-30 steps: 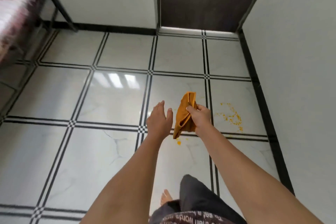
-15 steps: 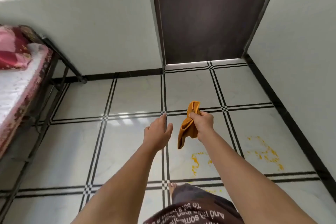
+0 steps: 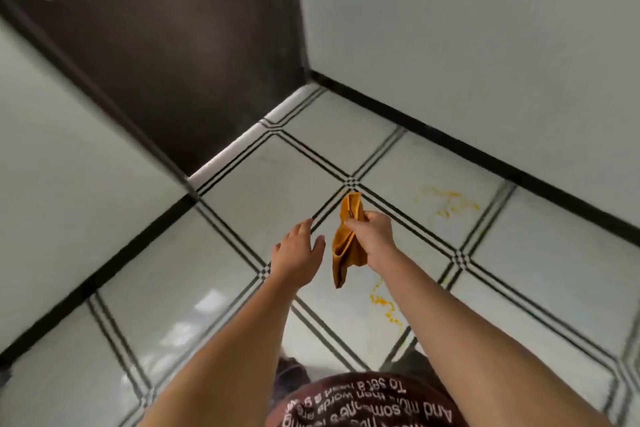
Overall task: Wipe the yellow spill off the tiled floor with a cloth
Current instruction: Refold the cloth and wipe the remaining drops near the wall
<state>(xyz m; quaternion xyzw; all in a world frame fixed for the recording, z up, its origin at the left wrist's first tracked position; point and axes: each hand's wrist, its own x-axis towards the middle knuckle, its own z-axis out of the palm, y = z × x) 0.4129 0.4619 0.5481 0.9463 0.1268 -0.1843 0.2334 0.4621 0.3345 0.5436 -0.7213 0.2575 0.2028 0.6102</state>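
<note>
**Q:** Left side first. What's there?
**Me:** Dark door (image 3: 173, 62) upper left, tiled floor (image 3: 166, 291) below it. My left hand (image 3: 298, 248) is out in the air, fingers straight and loose, holding nothing.

**Q:** The cloth?
**Me:** Orange cloth (image 3: 347, 246), just right of that hand, hanging folded above the tiles. My right hand (image 3: 373, 239) grips it, fingers and thumb curled round the bunched upper half.

**Q:** How will it handle?
**Me:** Light, soft and limp, I judge; the free end droops. It's better flattened under the palm than pinched, so the pressure spreads.

**Q:** The spill?
**Me:** Yellow spill (image 3: 382, 302) in two patches. There are thin streaks on the tile under my right forearm and a fainter scribble (image 3: 446, 203) further right, near the wall. The cloth touches neither. It looks thin and may smear.
</note>
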